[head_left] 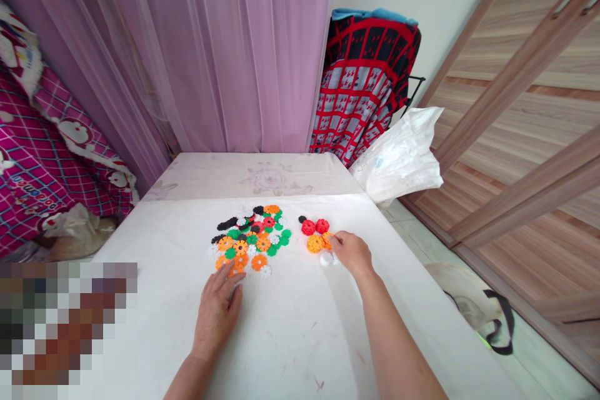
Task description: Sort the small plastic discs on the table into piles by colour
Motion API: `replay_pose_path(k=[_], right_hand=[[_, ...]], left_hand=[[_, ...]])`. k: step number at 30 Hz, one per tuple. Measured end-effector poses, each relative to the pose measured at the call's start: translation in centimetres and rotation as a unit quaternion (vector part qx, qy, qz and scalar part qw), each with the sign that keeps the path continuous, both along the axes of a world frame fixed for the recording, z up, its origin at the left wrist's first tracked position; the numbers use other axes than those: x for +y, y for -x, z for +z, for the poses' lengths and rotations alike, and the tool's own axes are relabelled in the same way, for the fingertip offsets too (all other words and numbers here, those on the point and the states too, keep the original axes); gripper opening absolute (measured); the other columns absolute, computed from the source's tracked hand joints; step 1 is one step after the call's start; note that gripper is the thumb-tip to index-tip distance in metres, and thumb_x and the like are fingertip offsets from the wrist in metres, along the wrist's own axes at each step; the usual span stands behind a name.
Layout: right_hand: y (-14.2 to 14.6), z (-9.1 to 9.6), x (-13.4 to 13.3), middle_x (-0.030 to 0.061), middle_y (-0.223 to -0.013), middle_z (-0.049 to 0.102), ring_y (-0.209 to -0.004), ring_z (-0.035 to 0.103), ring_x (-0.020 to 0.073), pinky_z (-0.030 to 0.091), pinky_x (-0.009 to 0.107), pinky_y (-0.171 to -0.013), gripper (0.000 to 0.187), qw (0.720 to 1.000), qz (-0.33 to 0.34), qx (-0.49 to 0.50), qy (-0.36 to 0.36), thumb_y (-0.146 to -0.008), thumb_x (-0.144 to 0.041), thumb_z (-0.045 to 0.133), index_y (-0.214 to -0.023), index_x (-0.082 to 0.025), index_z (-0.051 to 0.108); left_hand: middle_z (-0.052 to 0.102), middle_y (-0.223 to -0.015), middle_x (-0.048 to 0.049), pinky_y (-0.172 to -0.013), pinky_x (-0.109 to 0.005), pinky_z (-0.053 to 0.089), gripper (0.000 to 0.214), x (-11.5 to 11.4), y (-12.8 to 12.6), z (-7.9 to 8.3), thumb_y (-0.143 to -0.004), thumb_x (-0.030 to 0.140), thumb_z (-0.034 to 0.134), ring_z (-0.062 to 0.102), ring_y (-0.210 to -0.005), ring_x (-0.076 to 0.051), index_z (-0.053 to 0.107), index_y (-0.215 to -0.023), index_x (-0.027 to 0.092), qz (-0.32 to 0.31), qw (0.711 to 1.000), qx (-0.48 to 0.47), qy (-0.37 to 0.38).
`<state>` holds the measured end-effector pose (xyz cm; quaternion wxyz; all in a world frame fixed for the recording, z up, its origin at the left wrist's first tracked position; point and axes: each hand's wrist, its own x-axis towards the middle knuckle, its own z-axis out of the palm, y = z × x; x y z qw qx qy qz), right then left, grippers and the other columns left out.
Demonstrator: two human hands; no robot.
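A mixed pile of notched plastic snowflake discs [252, 240] in orange, green, black, white and red lies on the white-covered table [290, 331]. My left hand [219, 306] rests at the pile's near edge, fingers stretched out over some orange discs [240, 260]. To the right, small groups sorted by colour sit close together: red discs [308, 227], a black disc [302, 219], orange discs [315, 244] and white discs [325, 258]. Thumb and fingers of my right hand [352, 254] pinch an orange disc [327, 239] beside the orange group.
A flowered cloth [267, 176] covers the table's far end, with a purple curtain [262, 50] behind. By the right edge stands a white plastic bag [405, 153], near a red-and-black patterned cloth [356, 87]. Wooden wardrobe doors [515, 106] line the right side.
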<state>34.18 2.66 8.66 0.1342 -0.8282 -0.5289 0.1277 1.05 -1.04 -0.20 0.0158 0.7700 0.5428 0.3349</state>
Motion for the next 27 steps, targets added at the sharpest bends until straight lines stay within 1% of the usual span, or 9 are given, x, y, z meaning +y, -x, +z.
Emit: replay_pose_path(k=[1,3,5,7,12,18,22,27], right_hand=[[0.0,0.2,0.0,0.0034,-0.086,0.071,-0.081,0.061,0.0201,0.034,0.028,-0.064,0.026,1.0,0.018,-0.001,-0.012,-0.089,-0.039,0.047,-0.081,-0.026,0.068],[0.3,0.3,0.1,0.003,-0.097,0.07,-0.093,0.06,0.0207,0.037,0.029,-0.073,0.018,0.995,0.084,-0.008,-0.045,-0.085,-0.035,0.053,-0.092,-0.025,0.067],[0.5,0.2,0.2,0.0032,-0.107,0.068,-0.106,0.054,0.0222,0.036,0.03,-0.083,0.022,0.984,0.162,-0.026,-0.072,-0.079,-0.031,0.06,-0.099,-0.025,0.066],[0.8,0.1,0.3,0.0039,-0.109,0.066,-0.114,0.05,0.0238,0.033,0.033,-0.089,0.026,0.975,0.207,-0.041,-0.072,-0.076,-0.028,0.063,-0.102,-0.025,0.065],[0.8,-0.2,0.7,0.0053,-0.108,0.065,-0.119,0.047,0.0241,0.03,0.036,-0.093,0.027,0.972,0.228,-0.039,-0.046,-0.075,-0.022,0.062,-0.101,-0.024,0.064],[0.7,-0.3,1.4,0.004,-0.105,0.065,-0.112,0.05,0.0228,0.031,0.035,-0.09,0.019,0.97,0.235,-0.038,-0.042,-0.075,-0.019,0.061,-0.093,-0.024,0.063],[1.0,-0.3,1.6,0.003,-0.105,0.065,-0.11,0.051,0.0222,0.031,0.034,-0.089,0.016,0.97,0.235,-0.042,-0.036,-0.076,-0.019,0.06,-0.09,-0.024,0.063],[1.2,-0.2,1.5,0.003,-0.105,0.065,-0.11,0.051,0.0224,0.031,0.034,-0.089,0.017,0.97,0.234,-0.049,-0.029,-0.077,-0.023,0.062,-0.093,-0.023,0.063]], left_hand=[[0.065,-0.127,-0.0089,-0.101,-0.052,0.047,0.029,0.0,0.0,0.0,-0.092,0.03,0.044,0.059,-0.119,-0.028,0.07,-0.104,0.026,-0.001,1.0,0.002,0.0],[0.065,-0.127,-0.0089,-0.1,-0.053,0.047,0.03,0.1,0.1,0.0,-0.092,0.03,0.044,0.059,-0.119,-0.028,0.07,-0.104,0.026,-0.001,1.0,0.005,0.0],[0.065,-0.127,-0.0088,-0.1,-0.053,0.047,0.03,0.1,0.0,0.0,-0.092,0.03,0.044,0.059,-0.119,-0.028,0.07,-0.104,0.026,0.001,1.0,0.003,-0.002],[0.065,-0.127,-0.0086,-0.1,-0.052,0.047,0.03,0.0,0.0,0.1,-0.092,0.029,0.044,0.059,-0.119,-0.028,0.071,-0.104,0.026,0.001,1.0,0.001,-0.003],[0.065,-0.127,-0.0093,-0.1,-0.053,0.047,0.03,-0.1,-0.1,0.2,-0.092,0.029,0.043,0.06,-0.119,-0.028,0.071,-0.103,0.025,0.005,1.0,0.005,0.001],[0.065,-0.126,-0.0099,-0.099,-0.052,0.048,0.031,-0.1,-0.1,0.1,-0.092,0.03,0.043,0.06,-0.118,-0.028,0.071,-0.103,0.024,0.004,1.0,0.014,-0.01],[0.066,-0.125,-0.0097,-0.098,-0.052,0.05,0.03,0.0,-0.2,0.1,-0.092,0.028,0.043,0.061,-0.117,-0.028,0.071,-0.103,0.024,0.004,1.0,0.016,-0.018],[0.066,-0.126,-0.0093,-0.097,-0.052,0.051,0.028,-0.1,-0.2,0.4,-0.092,0.027,0.044,0.06,-0.117,-0.027,0.07,-0.103,0.025,-0.002,1.0,0.015,-0.016]])
